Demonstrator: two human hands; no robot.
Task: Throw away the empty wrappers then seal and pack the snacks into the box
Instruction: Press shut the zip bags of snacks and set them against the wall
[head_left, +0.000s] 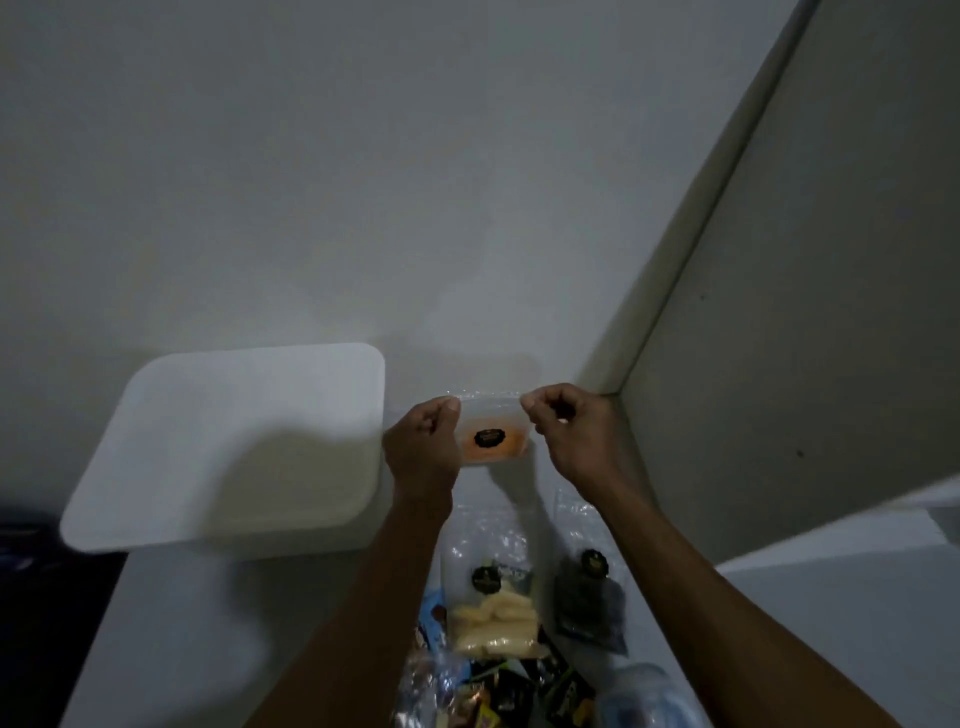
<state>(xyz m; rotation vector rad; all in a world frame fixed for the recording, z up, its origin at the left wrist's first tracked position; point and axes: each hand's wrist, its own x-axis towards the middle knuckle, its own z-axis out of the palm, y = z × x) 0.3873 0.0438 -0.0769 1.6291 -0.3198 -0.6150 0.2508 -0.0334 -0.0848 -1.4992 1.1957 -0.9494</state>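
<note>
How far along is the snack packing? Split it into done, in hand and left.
Done: nothing visibly; the white box's inside can't be seen.
In hand: the left hand and right hand pinch the top corners of a clear bag of orange snacks, apparently sealing it.
Left: the pale snack bag, the dark snack bag and loose wrappers lie on the table.

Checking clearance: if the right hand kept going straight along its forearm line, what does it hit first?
The right hand already pinches the clear snack bag at its top corner. Past that, it likely meets the white wall, near the corner; depth is unclear from this one view.
</note>
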